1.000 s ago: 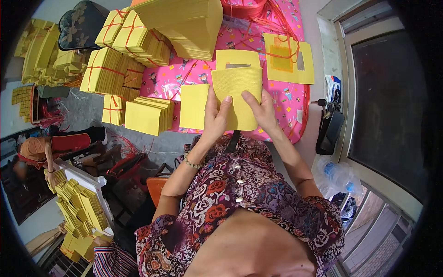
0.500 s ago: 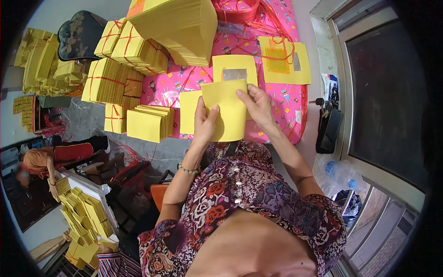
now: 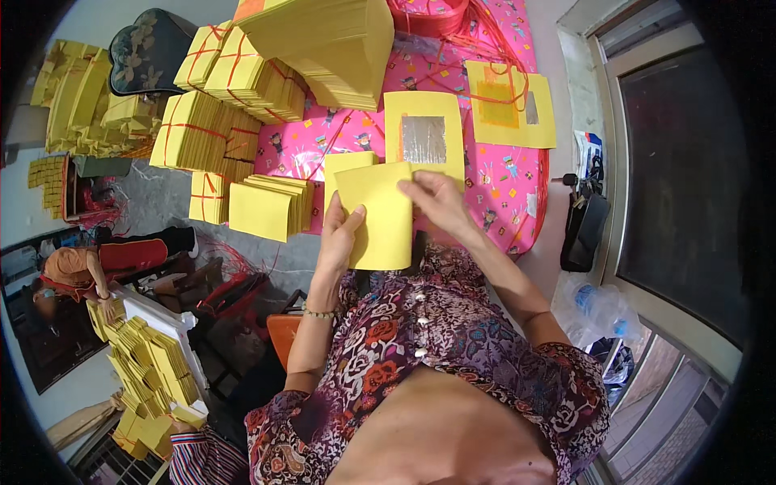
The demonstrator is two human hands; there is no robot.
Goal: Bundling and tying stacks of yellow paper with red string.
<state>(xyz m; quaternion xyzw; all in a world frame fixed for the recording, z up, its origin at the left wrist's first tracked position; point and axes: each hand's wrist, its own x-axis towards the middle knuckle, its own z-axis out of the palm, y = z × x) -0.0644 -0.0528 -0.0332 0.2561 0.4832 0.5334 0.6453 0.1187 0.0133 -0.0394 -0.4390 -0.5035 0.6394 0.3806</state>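
A folded piece of yellow paper (image 3: 380,222) is held upright in front of my chest, its right edge rounded like a fold. My left hand (image 3: 341,234) grips its left side, thumb on the front face. At the upper right edge, my right hand (image 3: 436,202) pinches it between thumb and fingers. Behind it on the table lies a yellow sheet with a silver rectangle (image 3: 423,139). Another yellow piece (image 3: 347,166) shows partly behind the held paper. To the left, several folded yellow pieces (image 3: 260,212) stand in a row.
Red-tied yellow bundles (image 3: 182,137) and a tall yellow paper stack (image 3: 339,48) fill the left of the pink patterned table cover (image 3: 493,190). Red cords (image 3: 517,48) trail over yellow sheets (image 3: 513,105) on the right. People handle yellow paper at a table (image 3: 153,364) lower left.
Both hands have brought the folded paper down and slightly left, closer to my body. More of the silver-marked sheet behind it now shows.
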